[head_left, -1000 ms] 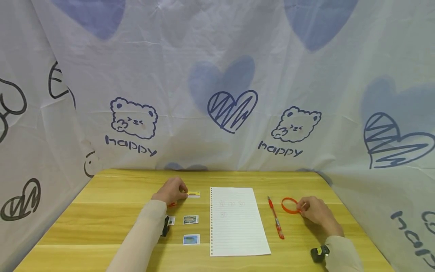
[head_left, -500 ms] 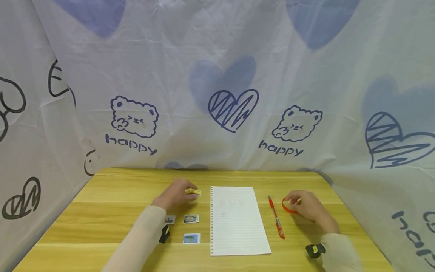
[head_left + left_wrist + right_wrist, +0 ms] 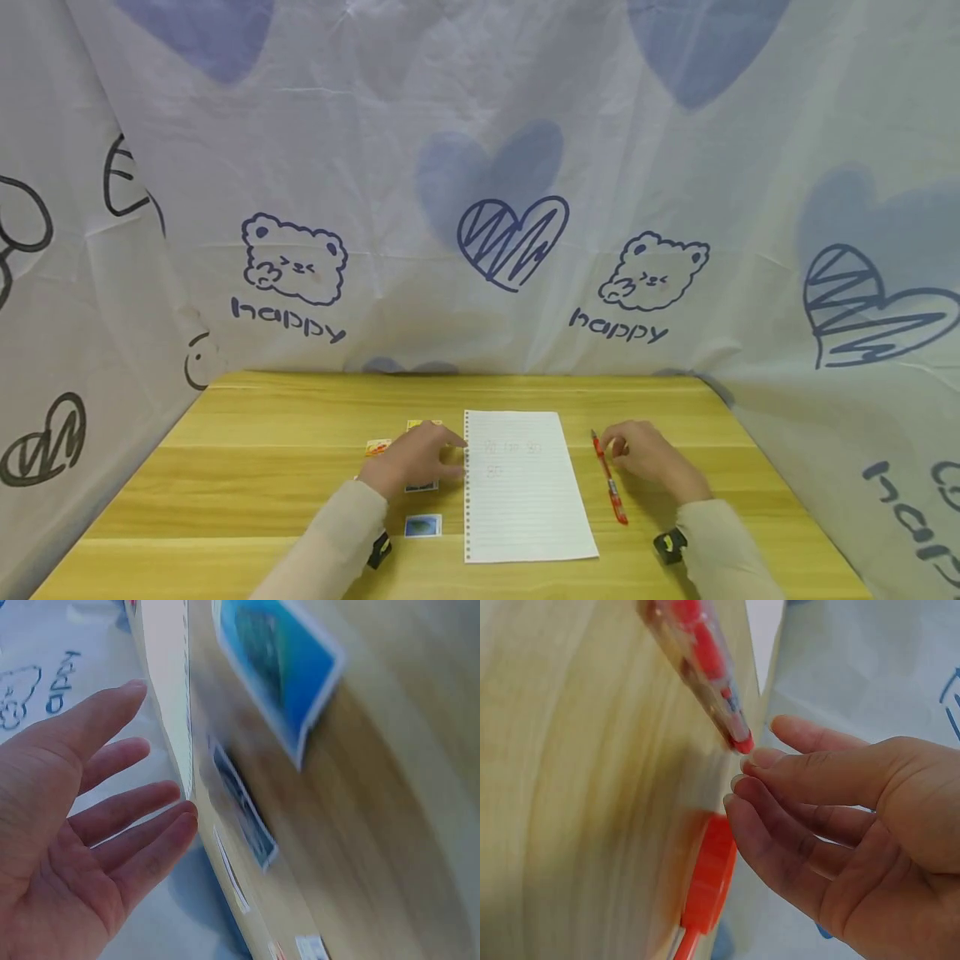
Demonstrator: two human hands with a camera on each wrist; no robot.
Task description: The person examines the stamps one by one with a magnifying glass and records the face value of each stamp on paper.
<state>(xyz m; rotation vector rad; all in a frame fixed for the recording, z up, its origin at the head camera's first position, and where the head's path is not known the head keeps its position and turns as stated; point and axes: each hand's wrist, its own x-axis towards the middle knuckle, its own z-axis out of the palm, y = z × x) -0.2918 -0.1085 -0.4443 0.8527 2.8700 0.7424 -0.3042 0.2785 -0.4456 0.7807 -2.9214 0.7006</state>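
My left hand [image 3: 420,458] hovers by the left edge of a lined sheet [image 3: 525,508], fingers spread and holding nothing. Beneath it are small white-bordered picture cards like stamps: a blue one [image 3: 289,660], a dark one [image 3: 244,802], a yellow one [image 3: 424,425] and an orange one [image 3: 378,447], partly covered. Loosely bent, the fingers of my right hand [image 3: 645,457] are close to the upper end of a red pen [image 3: 609,483]; contact cannot be told. A red rim with a thin stem [image 3: 711,874], like a magnifying glass, lies below that hand, hidden in the head view.
The wooden table [image 3: 247,492] extends to both sides. Faint red numbers stand on the upper part of the sheet. A white cloth [image 3: 405,333] with hearts and bears hangs behind the table's far edge.
My left hand has left the yellow card and come nearer, toward the sheet. My right hand has let go of the red-rimmed thing and moved left to the pen.
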